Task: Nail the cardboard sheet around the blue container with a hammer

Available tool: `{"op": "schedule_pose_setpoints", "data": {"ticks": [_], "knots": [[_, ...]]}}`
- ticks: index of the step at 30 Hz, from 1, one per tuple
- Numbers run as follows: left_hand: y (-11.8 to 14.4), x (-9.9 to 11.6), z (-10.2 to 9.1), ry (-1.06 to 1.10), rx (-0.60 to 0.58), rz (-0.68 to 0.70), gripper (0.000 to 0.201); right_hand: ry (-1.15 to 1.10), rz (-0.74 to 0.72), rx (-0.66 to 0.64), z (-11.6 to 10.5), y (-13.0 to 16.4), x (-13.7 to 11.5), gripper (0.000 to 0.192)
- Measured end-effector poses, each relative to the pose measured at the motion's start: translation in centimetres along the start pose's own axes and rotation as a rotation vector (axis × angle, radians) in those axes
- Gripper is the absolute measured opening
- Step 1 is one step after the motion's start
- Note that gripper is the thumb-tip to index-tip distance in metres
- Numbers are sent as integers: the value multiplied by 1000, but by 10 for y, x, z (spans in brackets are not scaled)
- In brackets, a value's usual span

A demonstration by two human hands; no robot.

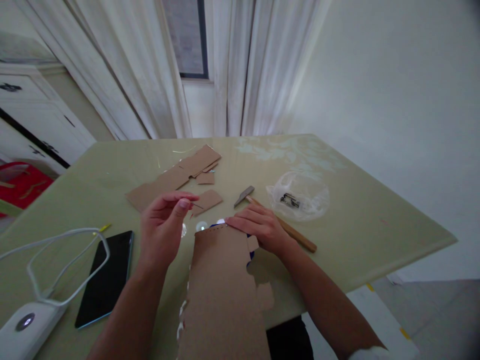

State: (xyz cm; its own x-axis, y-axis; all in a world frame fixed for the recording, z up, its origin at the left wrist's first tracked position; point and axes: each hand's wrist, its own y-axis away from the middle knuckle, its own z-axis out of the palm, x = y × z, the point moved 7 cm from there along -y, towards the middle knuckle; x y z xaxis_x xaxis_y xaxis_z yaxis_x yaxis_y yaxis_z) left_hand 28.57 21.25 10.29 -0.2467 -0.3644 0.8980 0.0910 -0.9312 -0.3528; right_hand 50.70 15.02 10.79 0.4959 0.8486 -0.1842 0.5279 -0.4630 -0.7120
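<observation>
My left hand (164, 225) is closed, thumb and forefinger pinching a thin metal needle (197, 205) that points right, above the table. A long piece of brown cardboard (225, 295) reaches from my lap toward the table, with a row of small holes along its far edge and white lacing down its left side. At the far right corner, my right hand (258, 225) grips this cardboard, its fingers over the edge and its thumb hidden. Something dark blue (251, 255) shows from beneath the sheet. Shiny clear round pieces (201, 226) lie just beyond the holes.
Cardboard scraps (176, 175) lie farther back. A hammer (296, 234) rests beside my right hand, with a clear plastic bag (309, 192) holding small dark items behind it. On the left are a black tablet (107, 275), a white cable (107, 250) and a white device (32, 330).
</observation>
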Motion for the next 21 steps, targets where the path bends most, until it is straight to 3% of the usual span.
{"op": "schedule_pose_setpoints", "data": {"ticks": [3, 7, 11, 17, 21], "knots": [[-4, -14, -4, -8, 25, -68, 20, -30, 44, 38, -5, 1, 3, 31], [-4, -30, 3, -65, -58, -196, 26, -108, 78, 73, -14, 3, 7, 37], [-11, -33, -6, -466, -144, -229, 34, -108, 79, 105, -17, 6, 12, 39], [-23, -59, -28, -1154, -452, -320, 28, -49, 74, 73, -15, 8, 17, 40], [-23, -71, -32, -1287, -484, -334, 18, -44, 56, 46, -13, 6, 13, 42]]}}
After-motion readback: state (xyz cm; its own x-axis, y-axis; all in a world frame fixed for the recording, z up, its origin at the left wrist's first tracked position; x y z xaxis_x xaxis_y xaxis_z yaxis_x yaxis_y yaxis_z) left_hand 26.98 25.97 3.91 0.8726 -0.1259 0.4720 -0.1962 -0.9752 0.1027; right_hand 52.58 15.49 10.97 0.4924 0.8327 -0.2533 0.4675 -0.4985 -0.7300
